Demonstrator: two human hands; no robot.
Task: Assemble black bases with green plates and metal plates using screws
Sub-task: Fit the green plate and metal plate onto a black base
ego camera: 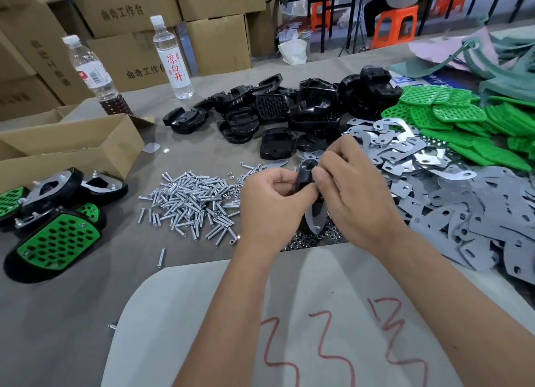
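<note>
Black bases (pixel 278 108), bright green perforated plates (pixel 451 117), silvery screws (pixel 191 204), grey sheet (pixel 289 314) with red scrawl.

Premises: small assembly workshop or factory floor. Evidence: worktable (pixel 86 314) bearing bulk piles of screws (pixel 191 204), black bases (pixel 278 111), green plates (pixel 463 120) and metal plates (pixel 405 152); stacked cardboard cartons (pixel 124 10) behind; orange stools (pixel 395 24) at further benches.

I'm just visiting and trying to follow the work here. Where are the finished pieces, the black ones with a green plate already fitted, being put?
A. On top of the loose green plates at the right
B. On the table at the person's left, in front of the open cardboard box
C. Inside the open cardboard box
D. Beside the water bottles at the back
B: the finished pieces lie on the table at the left, in front of the open cardboard box.
</note>
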